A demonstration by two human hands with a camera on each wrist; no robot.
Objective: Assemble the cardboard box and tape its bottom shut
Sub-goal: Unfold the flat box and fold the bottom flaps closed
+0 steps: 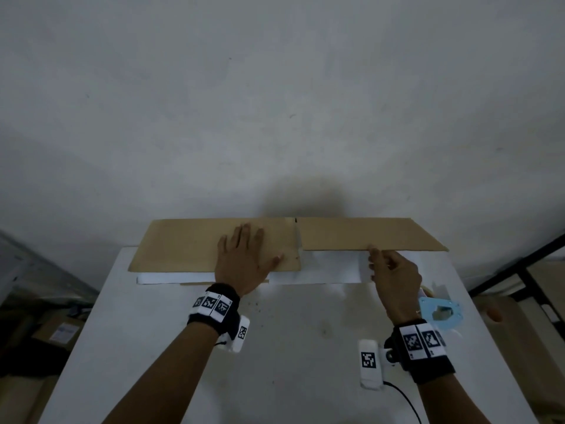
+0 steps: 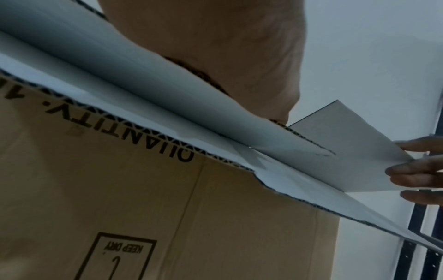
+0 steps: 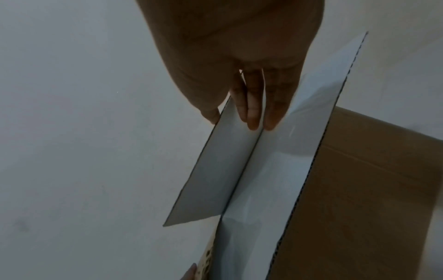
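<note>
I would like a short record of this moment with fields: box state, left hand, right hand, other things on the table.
box state: cardboard box on the white table, flaps not yet closed
left hand: left hand lies flat on the left flap
right hand: right hand grips a white inner flap
other things: blue tape dispenser at the right edge

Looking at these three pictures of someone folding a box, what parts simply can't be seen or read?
- Left hand palm, head view: pressed flat on the brown cardboard box, so contact underneath is hidden.
- Black printed lettering, left wrist view: cut off by the left edge.
- Light blue tape dispenser, head view: partly behind the right hand and wrist; tape roll unclear.
</note>
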